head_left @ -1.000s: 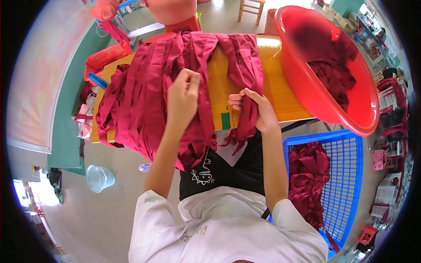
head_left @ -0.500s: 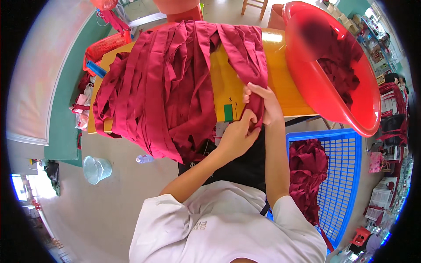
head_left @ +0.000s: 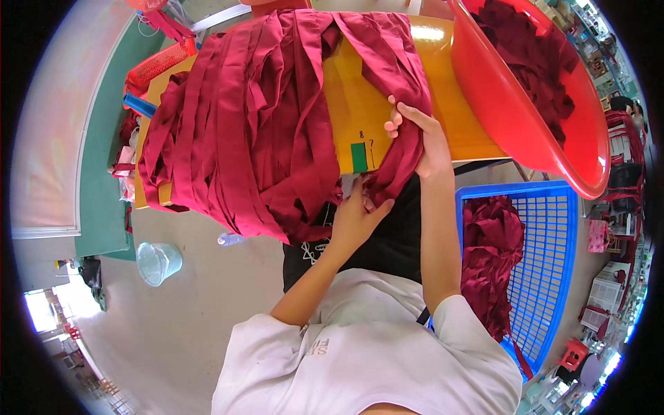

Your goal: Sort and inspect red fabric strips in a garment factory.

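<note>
A dark red fabric strip (head_left: 398, 166) hangs from the far edge of the yellow table (head_left: 453, 128) down past its near edge. My right hand (head_left: 423, 138) is closed around the strip near its middle, thumb on top and fingertips showing at its left side. My left hand (head_left: 354, 225) holds the strip's lower end just past the table's near edge; some of its fingers are hidden by the cloth. Left of both hands, a thick layer of similar red strips (head_left: 238, 124) covers the table. Between that layer and the held strip, a green rectangle (head_left: 359, 158) marks the tabletop.
A large red basin (head_left: 484, 90) holding red cloth stands at the table's right. Below it, a blue plastic basket (head_left: 546, 263) contains more red cloth. A translucent bucket (head_left: 158, 264) and a bottle (head_left: 230, 238) are on the floor at left. Behind the pile sits a red basket (head_left: 155, 69).
My left hand has moved down and left, away from my right hand, with its fingers lower at the strip's end. The view has shifted slightly. A blurred dark shape over the basin is gone.
</note>
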A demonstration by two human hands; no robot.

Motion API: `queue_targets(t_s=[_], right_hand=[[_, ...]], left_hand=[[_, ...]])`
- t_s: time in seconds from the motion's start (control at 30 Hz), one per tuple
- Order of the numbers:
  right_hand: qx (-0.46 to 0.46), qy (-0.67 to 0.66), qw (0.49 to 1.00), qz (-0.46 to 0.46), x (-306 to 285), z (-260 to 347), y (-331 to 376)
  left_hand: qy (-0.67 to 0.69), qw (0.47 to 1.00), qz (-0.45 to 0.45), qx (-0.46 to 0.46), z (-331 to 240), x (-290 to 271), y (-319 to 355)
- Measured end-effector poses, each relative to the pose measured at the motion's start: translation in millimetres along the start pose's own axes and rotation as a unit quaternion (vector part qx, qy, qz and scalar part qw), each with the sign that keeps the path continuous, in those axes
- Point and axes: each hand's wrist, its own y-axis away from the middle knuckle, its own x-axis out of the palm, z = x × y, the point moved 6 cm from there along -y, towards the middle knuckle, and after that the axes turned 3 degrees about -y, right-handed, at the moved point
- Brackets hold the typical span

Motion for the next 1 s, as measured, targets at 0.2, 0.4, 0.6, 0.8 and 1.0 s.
queue_targets(t_s=[0.2, 0.4, 0.6, 0.8, 1.0], right_hand=[[-0.015, -0.016, 1.000, 0.002, -1, -1, -2], [-0.018, -0.030, 0.999, 0.007, -4, -1, -2], [-0.008, -0.027, 1.000, 0.010, 4, -9, -6], [-0.016, -0.049, 0.998, 0.036, -9, 1, -1], [-0.035, -0.051, 0.997, 0.035, 9, -1, -4]], left_hand=[[-0.148, 0.980, 0.125, 0.049, 49, 47, -30], [-0.088, 0.988, 0.100, 0.080, 76, 97, -58], [-0.003, 0.995, 0.075, 0.066, 117, 162, -87], [-0.146, 0.978, 0.131, 0.065, 135, 172, -61], [-0.539, 0.822, 0.182, -0.027, 202, 154, -34]])
